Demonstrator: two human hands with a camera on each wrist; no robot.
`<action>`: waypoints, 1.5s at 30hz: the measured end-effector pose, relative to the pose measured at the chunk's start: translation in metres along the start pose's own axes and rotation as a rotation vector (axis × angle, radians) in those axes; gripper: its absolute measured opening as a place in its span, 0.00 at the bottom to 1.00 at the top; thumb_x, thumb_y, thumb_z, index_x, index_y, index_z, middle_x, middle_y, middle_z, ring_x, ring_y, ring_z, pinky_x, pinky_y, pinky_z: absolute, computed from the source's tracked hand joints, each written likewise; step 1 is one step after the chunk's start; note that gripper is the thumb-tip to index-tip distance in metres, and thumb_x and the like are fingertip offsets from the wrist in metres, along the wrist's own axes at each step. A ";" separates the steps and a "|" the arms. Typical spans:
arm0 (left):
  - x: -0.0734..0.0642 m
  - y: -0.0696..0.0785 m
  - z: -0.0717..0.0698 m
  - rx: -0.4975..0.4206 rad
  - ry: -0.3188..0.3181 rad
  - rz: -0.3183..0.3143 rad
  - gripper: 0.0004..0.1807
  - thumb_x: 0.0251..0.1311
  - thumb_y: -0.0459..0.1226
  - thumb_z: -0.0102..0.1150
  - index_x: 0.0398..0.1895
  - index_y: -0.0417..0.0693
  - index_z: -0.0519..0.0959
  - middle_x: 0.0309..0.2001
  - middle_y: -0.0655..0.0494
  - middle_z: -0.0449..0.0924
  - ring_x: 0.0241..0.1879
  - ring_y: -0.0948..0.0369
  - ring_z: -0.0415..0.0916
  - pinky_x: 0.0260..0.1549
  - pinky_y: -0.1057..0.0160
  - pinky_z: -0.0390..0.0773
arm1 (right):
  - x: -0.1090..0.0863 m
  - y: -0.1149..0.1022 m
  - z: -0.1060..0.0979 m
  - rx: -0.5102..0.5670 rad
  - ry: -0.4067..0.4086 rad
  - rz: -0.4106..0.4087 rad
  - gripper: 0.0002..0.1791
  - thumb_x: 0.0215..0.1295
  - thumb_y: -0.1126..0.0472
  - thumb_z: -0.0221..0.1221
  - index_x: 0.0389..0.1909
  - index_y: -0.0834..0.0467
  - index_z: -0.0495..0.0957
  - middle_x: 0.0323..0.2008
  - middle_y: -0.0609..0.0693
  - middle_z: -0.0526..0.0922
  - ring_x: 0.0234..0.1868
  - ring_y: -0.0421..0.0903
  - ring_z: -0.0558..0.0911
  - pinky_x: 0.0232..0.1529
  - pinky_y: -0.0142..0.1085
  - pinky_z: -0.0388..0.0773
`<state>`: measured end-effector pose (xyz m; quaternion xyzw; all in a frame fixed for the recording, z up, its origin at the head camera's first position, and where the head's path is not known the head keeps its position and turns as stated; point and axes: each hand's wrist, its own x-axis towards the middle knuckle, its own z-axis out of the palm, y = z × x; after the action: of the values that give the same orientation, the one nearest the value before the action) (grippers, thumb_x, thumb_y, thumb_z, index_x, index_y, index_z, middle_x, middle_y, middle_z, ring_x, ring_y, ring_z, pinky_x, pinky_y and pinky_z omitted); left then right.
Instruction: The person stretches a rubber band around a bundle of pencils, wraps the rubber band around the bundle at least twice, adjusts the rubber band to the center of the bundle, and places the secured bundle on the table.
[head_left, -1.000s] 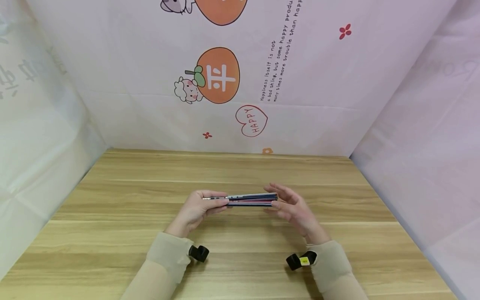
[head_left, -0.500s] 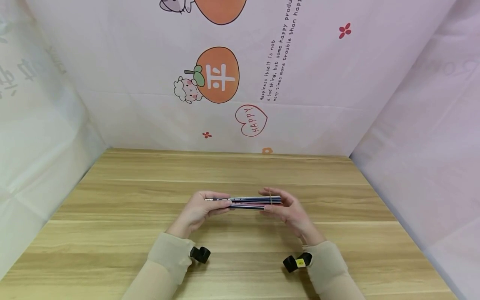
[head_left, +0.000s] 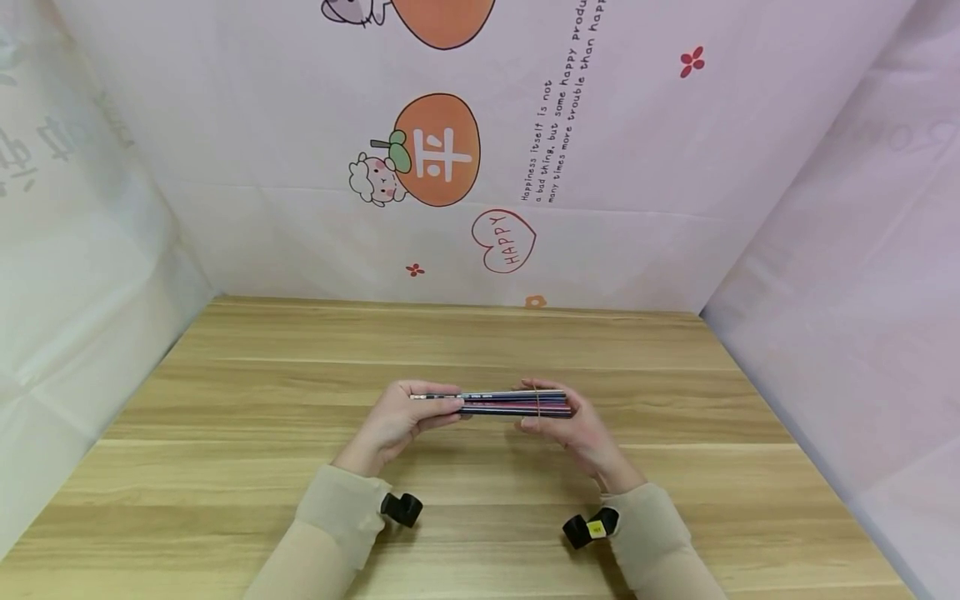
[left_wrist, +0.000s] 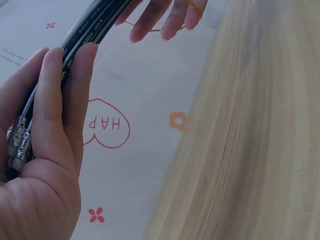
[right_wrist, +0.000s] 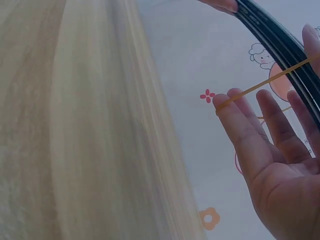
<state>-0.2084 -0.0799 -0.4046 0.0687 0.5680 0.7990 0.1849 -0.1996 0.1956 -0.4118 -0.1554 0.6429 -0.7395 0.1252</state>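
Note:
A bundle of dark striped pencils (head_left: 498, 410), one of them pinkish, is held level above the table by my left hand (head_left: 397, 421). Thumb and fingers grip it near the metal ferrules (left_wrist: 21, 137), which lie against the palm. My right hand (head_left: 588, 429) surrounds the other end of the bundle with spread, fairly straight fingers. A thin yellowish rubber band (right_wrist: 277, 76) is stretched across its fingertips and passes around the pencils. In the left wrist view, part of the band (left_wrist: 196, 7) crosses the right fingers. The palm side of the left grip is partly hidden.
Beneath both hands lies a wood-grain table (head_left: 480, 517). White printed cloth (head_left: 615, 250) rises behind it, with similar cloth walls at left and right. Each wrist carries a small black camera on a beige cuff, such as the left one (head_left: 402, 508).
The right hand has moved left along the bundle, bringing the stretched rubber band over the pencils' end, which now sits inside the loop. The left hand has shifted slightly right with the pencils.

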 end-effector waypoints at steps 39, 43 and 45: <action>-0.004 0.001 0.017 -0.050 -0.104 -0.013 0.11 0.59 0.24 0.63 0.44 0.35 0.85 0.46 0.37 0.85 0.39 0.55 0.88 0.43 0.68 0.87 | 0.006 -0.004 0.020 0.309 0.143 0.081 0.27 0.76 0.40 0.45 0.53 0.55 0.82 0.58 0.47 0.80 0.57 0.44 0.83 0.53 0.28 0.84; -0.003 0.000 0.017 -0.114 -0.064 -0.007 0.18 0.61 0.23 0.61 0.54 0.26 0.77 0.46 0.39 0.84 0.40 0.54 0.88 0.44 0.69 0.86 | 0.010 0.004 0.021 0.515 0.123 0.041 0.29 0.77 0.39 0.38 0.53 0.55 0.79 0.59 0.46 0.79 0.58 0.42 0.82 0.57 0.27 0.81; -0.003 -0.001 0.018 -0.141 -0.035 -0.007 0.22 0.62 0.23 0.59 0.59 0.21 0.72 0.46 0.41 0.84 0.40 0.55 0.88 0.45 0.70 0.86 | 0.012 0.009 0.022 0.618 0.108 0.004 0.30 0.77 0.40 0.35 0.56 0.57 0.76 0.60 0.46 0.79 0.58 0.42 0.82 0.58 0.27 0.81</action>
<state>-0.1999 -0.0644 -0.3986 0.0676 0.5071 0.8351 0.2021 -0.2021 0.1696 -0.4174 -0.0693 0.3936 -0.9069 0.1336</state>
